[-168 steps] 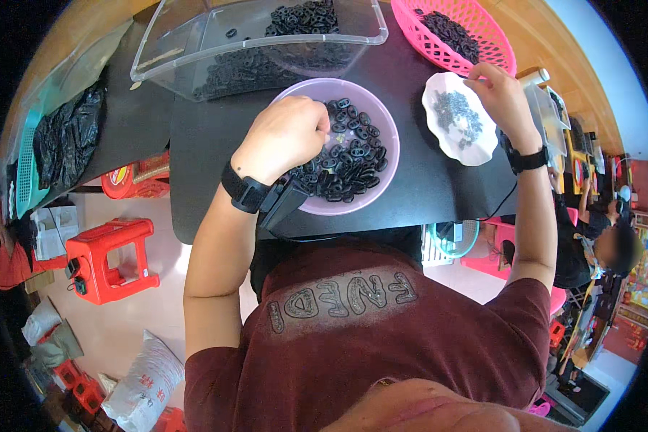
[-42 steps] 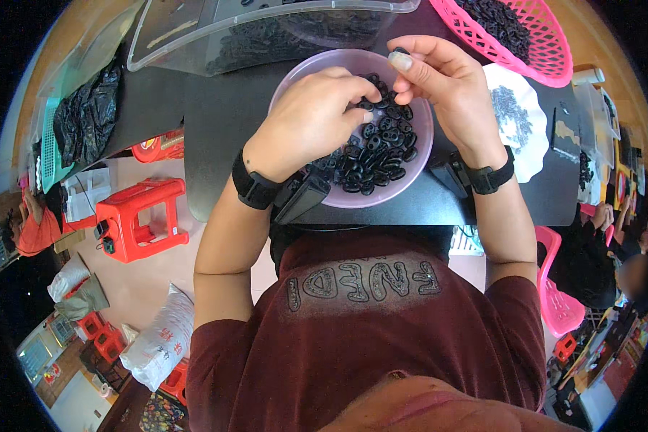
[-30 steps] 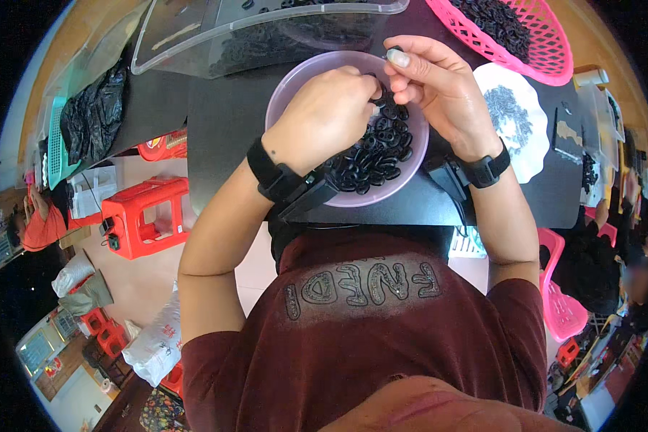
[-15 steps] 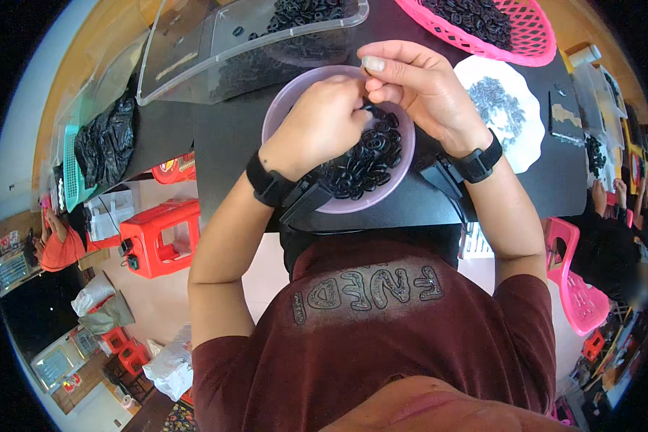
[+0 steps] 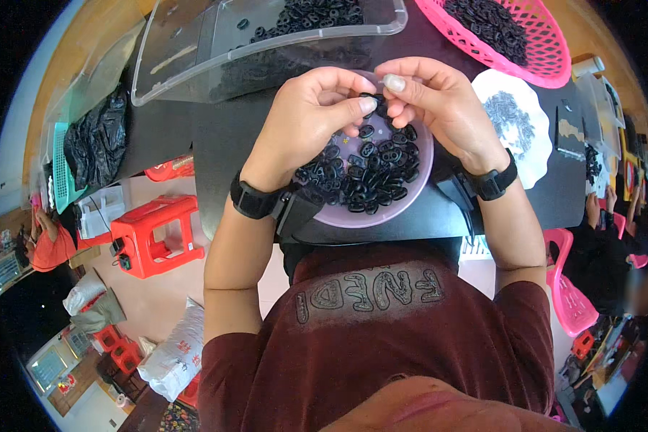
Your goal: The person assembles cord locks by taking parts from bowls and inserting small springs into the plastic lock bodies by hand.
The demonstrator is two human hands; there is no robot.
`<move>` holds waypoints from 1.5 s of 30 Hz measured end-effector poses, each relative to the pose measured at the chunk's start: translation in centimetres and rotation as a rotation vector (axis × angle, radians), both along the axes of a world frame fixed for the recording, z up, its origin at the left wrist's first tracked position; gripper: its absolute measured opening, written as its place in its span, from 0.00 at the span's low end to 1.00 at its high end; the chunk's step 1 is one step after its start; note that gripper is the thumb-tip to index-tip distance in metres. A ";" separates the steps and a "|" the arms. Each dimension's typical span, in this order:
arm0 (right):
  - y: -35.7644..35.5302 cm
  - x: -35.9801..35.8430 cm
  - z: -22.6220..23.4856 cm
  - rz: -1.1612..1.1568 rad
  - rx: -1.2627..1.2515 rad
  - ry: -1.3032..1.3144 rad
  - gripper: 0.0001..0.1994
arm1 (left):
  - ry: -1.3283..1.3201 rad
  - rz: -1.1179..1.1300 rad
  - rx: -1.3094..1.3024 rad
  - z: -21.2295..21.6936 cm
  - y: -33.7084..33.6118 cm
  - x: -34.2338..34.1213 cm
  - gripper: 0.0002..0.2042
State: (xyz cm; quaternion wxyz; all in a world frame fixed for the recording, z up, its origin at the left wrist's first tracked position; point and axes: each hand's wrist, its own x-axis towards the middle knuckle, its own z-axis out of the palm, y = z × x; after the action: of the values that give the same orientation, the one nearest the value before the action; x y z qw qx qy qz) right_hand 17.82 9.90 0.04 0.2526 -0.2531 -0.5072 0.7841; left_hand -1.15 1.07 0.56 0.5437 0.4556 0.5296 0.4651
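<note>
Head view: a small black oval part (image 5: 376,101) sits pinched between the fingertips of both hands, held just above the far rim of a purple bowl (image 5: 417,189) on the dark table (image 5: 216,137). The left hand (image 5: 306,119) curls in from the left, its thumb and forefinger closed together at the part; the right hand (image 5: 439,97) meets it from the right with its fingers bent and closed in toward the same spot, thumbnail up. How much of the part each hand grips is hidden by the fingers. Below them, the bowl holds a heap of loose black oval parts (image 5: 363,176) of the same kind. Each wrist wears a black band. To the right of the bowl lies a white plate (image 5: 529,155) with a small scatter of black pieces on it. Farther off, at the right, stands a pink mesh basket (image 5: 536,54) filled with more black parts, and at the far left a clear plastic bin (image 5: 216,43) tilts on the table with black pieces inside. Off the table's left edge, a red plastic stool (image 5: 155,234) stands on the floor.
</note>
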 end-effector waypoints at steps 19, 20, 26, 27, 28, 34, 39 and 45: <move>-0.3 0.0 0.4 -0.046 0.088 -0.051 0.14 | 0.028 0.013 0.078 0.0 -0.7 0.3 0.09; -0.3 0.1 0.4 -0.048 0.088 -0.050 0.14 | 0.034 0.015 0.081 0.1 -0.7 0.3 0.10; -0.2 0.4 0.5 -0.028 0.187 -0.119 0.12 | 0.018 0.024 0.103 0.1 -0.8 0.4 0.09; -0.3 0.3 0.6 -0.025 0.205 -0.127 0.12 | -0.010 0.042 0.104 0.1 -0.8 0.5 0.09; -0.4 0.2 0.6 -0.023 0.222 -0.136 0.11 | -0.008 0.038 0.103 0.1 -0.8 0.5 0.09; -0.4 0.3 0.8 -0.013 0.266 -0.171 0.11 | 0.025 0.026 0.117 0.0 -0.9 0.6 0.09; -0.4 0.2 0.6 -0.044 0.261 -0.165 0.10 | 0.022 0.036 0.133 -0.2 -0.9 0.7 0.08; -0.6 0.1 0.5 -0.037 0.261 -0.159 0.10 | 0.028 0.053 0.152 -0.2 -0.9 0.8 0.07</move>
State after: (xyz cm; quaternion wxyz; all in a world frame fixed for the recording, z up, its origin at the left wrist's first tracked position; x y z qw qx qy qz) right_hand 17.96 9.32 0.57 0.2571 -0.2887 -0.6183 0.6842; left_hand -0.39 0.20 0.36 0.4875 0.4878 0.5124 0.5117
